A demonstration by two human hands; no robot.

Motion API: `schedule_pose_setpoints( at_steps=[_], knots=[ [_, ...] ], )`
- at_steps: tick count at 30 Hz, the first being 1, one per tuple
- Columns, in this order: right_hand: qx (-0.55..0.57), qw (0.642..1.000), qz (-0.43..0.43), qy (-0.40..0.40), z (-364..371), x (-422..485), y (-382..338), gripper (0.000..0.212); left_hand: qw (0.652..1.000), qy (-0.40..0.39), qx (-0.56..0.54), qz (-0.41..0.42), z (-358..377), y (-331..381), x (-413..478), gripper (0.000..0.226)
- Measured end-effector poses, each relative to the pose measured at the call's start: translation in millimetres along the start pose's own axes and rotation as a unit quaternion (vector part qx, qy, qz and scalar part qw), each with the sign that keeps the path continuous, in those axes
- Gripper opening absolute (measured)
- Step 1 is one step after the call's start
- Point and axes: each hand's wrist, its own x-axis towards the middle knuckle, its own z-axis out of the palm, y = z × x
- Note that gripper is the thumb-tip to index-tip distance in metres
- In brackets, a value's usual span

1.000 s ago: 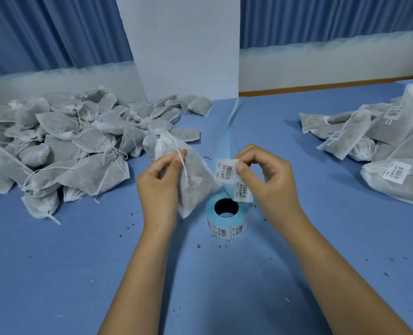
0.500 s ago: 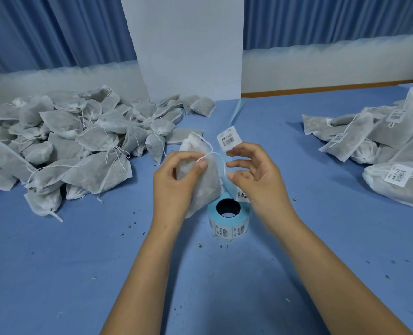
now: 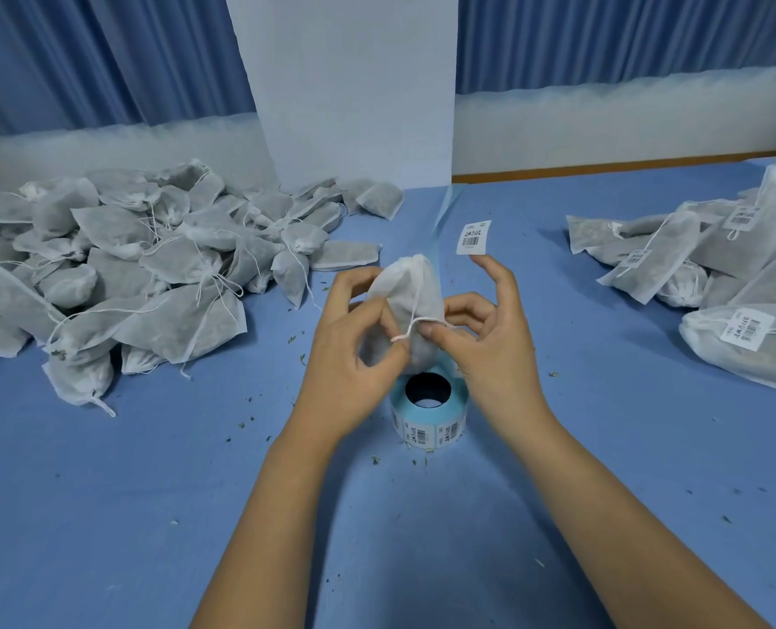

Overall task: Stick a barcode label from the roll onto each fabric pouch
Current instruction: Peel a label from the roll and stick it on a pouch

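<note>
Softness is the main thing about the fabric pouch (image 3: 411, 288). It is held up in the air just above the label roll (image 3: 429, 408), near the middle of the blue bench (image 3: 150, 492). It looks light and squashy, like thin cloth with dry bits inside, so it would likely sag if held by one corner.

The left hand (image 3: 354, 347) is closed around the pouch's lower part and also pinches the white drawstring (image 3: 415, 311). The right hand (image 3: 490, 338) pinches the same drawstring between its thumb and a bent finger. Its first finger points up, and a barcode label (image 3: 473, 237) sticks to that fingertip by one edge.

The label is thin paper and surely weighs almost nothing. One side must be sticky, so it could fold over and stick to itself or to skin. It is best held only by the edge, as it is now.

The pouch is best gripped around its full middle, so it does not flop. The string is thin and could slip, so it needs a tight pinch.

A big pile of bare pouches (image 3: 127, 274) lies on the far left. Pouches with labels (image 3: 695, 265) lie on the right. Small dry crumbs dot the bench.
</note>
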Motion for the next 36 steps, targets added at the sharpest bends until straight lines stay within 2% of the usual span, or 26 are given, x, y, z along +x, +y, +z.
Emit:
schedule_pose_setpoints(
  at_steps=[3,6,9,11,15,18,24,30,33,36],
  knots=[
    [-0.003,1.000,0.004,0.025,-2,1,-2,0.071,0.998,-0.027,0.048,-0.003,-3,-6,-1,0.011],
    [-0.010,1.000,0.001,0.027,-2,2,-2,0.069,0.999,-0.039,0.021,-0.015,-6,-6,1,0.007],
    [-0.025,0.999,-0.014,0.020,-1,1,-1,0.071,0.996,0.009,-0.068,-0.065,-6,-4,2,0.027],
    [-0.035,0.999,-0.021,0.010,-1,1,0,0.072,0.990,0.037,-0.106,-0.089,-4,-3,3,0.033],
    [-0.044,0.998,-0.039,-0.010,-3,1,-1,0.067,0.989,0.038,-0.093,-0.110,-1,-4,4,0.012],
    [-0.045,0.998,-0.050,-0.005,-4,1,-4,0.057,0.991,0.038,-0.079,-0.098,-1,-3,3,0.011],
    [-0.030,0.999,-0.032,0.007,-1,0,-7,0.046,0.985,0.047,-0.136,-0.090,3,3,1,0.040],
    [-0.022,0.999,-0.024,-0.005,-1,-2,-10,0.045,0.988,0.041,-0.104,-0.109,6,-2,0,0.026],
    [0.035,0.999,-0.006,0.014,-1,-1,-12,0.036,0.986,0.050,-0.112,-0.110,5,-4,0,0.024],
    [0.130,0.989,0.005,0.074,-5,0,-19,0.020,0.983,0.076,-0.117,-0.116,5,-3,1,0.027]
  ],
)
